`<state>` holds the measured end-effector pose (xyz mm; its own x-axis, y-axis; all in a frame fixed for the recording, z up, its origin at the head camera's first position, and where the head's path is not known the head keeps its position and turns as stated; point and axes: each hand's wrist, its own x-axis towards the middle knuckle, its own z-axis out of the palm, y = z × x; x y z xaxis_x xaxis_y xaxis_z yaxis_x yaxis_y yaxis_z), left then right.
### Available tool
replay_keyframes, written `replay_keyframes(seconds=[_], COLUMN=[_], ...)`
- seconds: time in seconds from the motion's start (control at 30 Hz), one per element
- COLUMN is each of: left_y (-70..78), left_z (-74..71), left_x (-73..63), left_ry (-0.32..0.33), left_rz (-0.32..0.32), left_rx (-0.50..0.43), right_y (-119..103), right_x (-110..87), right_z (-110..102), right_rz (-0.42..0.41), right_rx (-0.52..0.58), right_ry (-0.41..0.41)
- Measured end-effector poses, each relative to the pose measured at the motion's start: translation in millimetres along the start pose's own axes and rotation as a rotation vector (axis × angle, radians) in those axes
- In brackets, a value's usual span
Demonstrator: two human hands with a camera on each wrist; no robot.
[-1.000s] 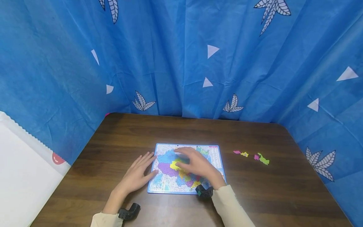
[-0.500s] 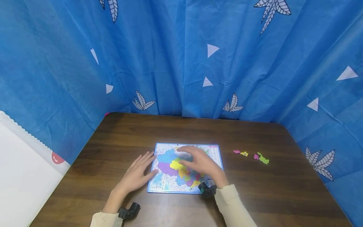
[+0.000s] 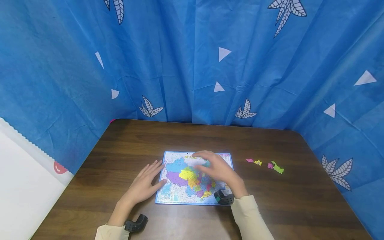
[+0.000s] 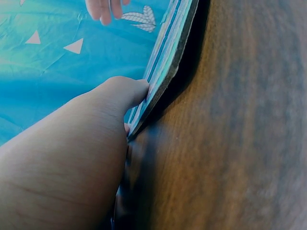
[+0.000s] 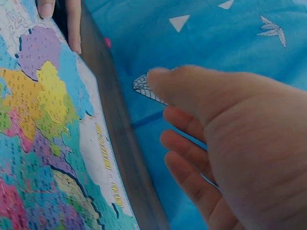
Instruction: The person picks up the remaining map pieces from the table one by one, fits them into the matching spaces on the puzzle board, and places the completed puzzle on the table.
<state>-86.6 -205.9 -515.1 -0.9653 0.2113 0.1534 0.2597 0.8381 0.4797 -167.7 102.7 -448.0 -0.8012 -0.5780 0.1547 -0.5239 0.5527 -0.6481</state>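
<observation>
A map jigsaw puzzle [image 3: 175,195] with bright coloured regions and a blue rim lies flat on the brown table. Along its left edge rests my left hand [image 3: 144,185], fingers extended and spread; in the left wrist view the thumb [image 4: 136,88] touches the board's edge. My right hand [image 3: 220,170] hovers over the right half of the board, fingers loosely bent. Nothing shows between its thumb [image 5: 163,81] and fingers [image 5: 189,175] in the right wrist view. A pale blank area shows near the yellow title lettering [image 5: 101,146]. The right hand hides part of the board.
Right of the board lie a pink piece [image 3: 249,160], a yellow piece [image 3: 257,162], a magenta piece [image 3: 270,165] and a green piece [image 3: 278,167]. A blue curtain [image 3: 180,60] hangs behind the table [image 3: 129,133]. White cloth [image 3: 24,186] shows at the left.
My right hand has drifted to the right over the board, uncovering more of the title and the map's middle. The left hand and the loose pieces stay put.
</observation>
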Motion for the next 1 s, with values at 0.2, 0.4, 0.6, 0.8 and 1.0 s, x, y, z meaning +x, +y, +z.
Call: replay_keyframes(seconds=[0.2,0.4,0.6,0.8,1.0], left_y=[0.3,0.8,0.9,0.5,1.6], left_z=[-0.8,-1.2,0.0,0.5,0.3], left_x=[-0.4,-0.7,-0.8,-1.0,-0.7], left_ry=[0.003,0.006,0.005,0.002,0.001], left_rz=[0.013,0.015,0.005,0.002,-0.001], left_rx=[0.002,0.002,0.004,0.004,0.004], right_y=[4,9,14,19,25], right_x=[-3.4,-6.2,-9.1,-13.6,-17.3], right_z=[-9,-19,-27,-33,-38], right_rz=[-0.005,-0.008,-0.001,0.009,0.010], right_rx=[-0.021,-0.030,-0.029,-0.034,-0.052], right_ry=[0.038,0.077,0.090,0.119,0.150])
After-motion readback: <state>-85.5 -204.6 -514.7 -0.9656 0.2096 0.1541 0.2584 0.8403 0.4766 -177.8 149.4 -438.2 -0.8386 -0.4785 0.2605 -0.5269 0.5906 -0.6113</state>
